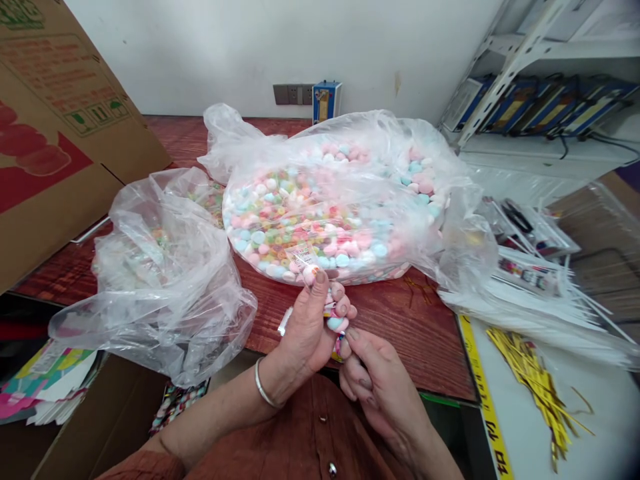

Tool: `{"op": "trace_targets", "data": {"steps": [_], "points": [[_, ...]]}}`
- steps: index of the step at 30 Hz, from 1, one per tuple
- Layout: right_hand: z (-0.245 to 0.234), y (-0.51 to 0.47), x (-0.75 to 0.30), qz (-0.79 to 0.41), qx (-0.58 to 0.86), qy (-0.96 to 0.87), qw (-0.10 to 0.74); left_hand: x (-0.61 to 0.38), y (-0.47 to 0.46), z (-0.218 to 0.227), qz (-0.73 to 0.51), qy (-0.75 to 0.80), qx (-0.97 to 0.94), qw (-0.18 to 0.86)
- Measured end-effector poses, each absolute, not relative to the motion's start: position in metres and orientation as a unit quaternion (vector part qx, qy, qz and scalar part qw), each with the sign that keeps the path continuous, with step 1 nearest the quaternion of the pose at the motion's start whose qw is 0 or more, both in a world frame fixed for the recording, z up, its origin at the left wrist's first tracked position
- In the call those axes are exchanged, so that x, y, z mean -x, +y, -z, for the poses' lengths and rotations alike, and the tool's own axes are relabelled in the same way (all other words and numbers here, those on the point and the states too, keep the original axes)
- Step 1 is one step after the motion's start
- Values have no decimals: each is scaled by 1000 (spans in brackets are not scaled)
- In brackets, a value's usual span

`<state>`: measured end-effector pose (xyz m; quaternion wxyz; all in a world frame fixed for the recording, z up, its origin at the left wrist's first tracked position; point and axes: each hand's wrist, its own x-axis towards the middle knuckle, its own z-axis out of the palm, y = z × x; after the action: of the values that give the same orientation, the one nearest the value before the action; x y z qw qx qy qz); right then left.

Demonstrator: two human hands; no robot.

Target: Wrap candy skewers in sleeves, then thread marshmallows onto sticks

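My left hand is closed around a small clear packet of pastel candies, just in front of the table edge. The packet's printed clear end sticks up above my thumb. Below it, my right hand pinches the packet's lower end, where a bit of colourful material shows. My fingers hide much of the packet. Right behind my hands lies a large clear plastic bag full of pink, blue and white candies, with ring-shaped ones among them. A small white piece lies near my left wrist.
A crumpled clear bag lies at left, before a cardboard box. Gold twist ties lie at right, near white sticks in plastic. An open carton stands below the table's left side. Metal shelves rise at far right.
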<state>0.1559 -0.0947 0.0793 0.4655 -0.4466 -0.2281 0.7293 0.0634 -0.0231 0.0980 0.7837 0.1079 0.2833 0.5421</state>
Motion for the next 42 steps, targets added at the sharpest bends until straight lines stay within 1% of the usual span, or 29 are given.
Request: {"op": "trace_targets", "data": {"steps": [1,3,5,6,7,8,11,12,14,16,17,18,20,22,23,25,27,28,30,32,34,36,37,39,41,42], "points": [[-80,-93,-155,-708,463,-251,470,-65,-25,-97,-530,293,-114,788],[-81,-91,-154,-627,521,-334,473,-65,-26,-96,-526,310,-117,783],[-81,-92,-156,-535,570,-412,468,-62,-23,-96,-548,312,-107,769],[-81,-93,-158,-519,578,-425,465,-59,-21,-97,-559,307,-97,764],[-80,-94,-160,-533,572,-413,467,-57,-19,-99,-563,297,-88,766],[-79,-96,-161,-577,550,-379,470,-54,-17,-100,-560,286,-81,773],[-74,-100,-164,-747,429,-228,453,-50,-14,-103,-554,264,-74,786],[-73,-101,-164,-775,399,-196,449,-50,-14,-103,-553,264,-81,786],[-72,-102,-164,-769,393,-201,462,-50,-13,-103,-550,269,-96,785],[-72,-103,-165,-686,457,-302,479,-50,-12,-102,-549,270,-103,784],[-72,-103,-166,-612,500,-380,480,-50,-11,-102,-551,270,-102,783],[-71,-103,-167,-518,537,-466,475,-50,-10,-103,-552,272,-98,782],[-71,-103,-168,-291,577,-613,454,-51,-10,-104,-552,283,-88,779],[-69,-101,-168,-85,571,-695,428,-54,-11,-105,-554,293,-79,776],[-67,-101,-168,-11,563,-717,412,-56,-13,-105,-554,296,-76,774],[-64,-99,-165,78,553,-733,389,-60,-15,-104,-558,303,-73,769],[-61,-98,-164,98,548,-730,396,-61,-16,-103,-555,309,-70,769],[-61,-98,-163,77,550,-723,411,-61,-15,-103,-553,311,-66,770],[-62,-99,-164,-39,571,-686,450,-58,-13,-103,-545,309,-59,777],[-65,-99,-165,-231,594,-603,481,-54,-10,-104,-543,304,-55,781],[-69,-98,-166,-450,573,-472,497,-51,-8,-104,-548,292,-55,782],[-71,-97,-165,-640,494,-327,490,-50,-7,-105,-555,275,-58,783],[-72,-96,-165,-707,445,-266,482,-50,-6,-105,-555,266,-58,786],[-72,-97,-164,-769,379,-208,471,-49,-5,-105,-555,258,-54,789],[-71,-99,-164,-746,393,-252,476,-48,-3,-106,-562,265,-46,782],[-71,-100,-164,-702,429,-310,477,-47,-2,-106,-566,274,-43,776]]}}
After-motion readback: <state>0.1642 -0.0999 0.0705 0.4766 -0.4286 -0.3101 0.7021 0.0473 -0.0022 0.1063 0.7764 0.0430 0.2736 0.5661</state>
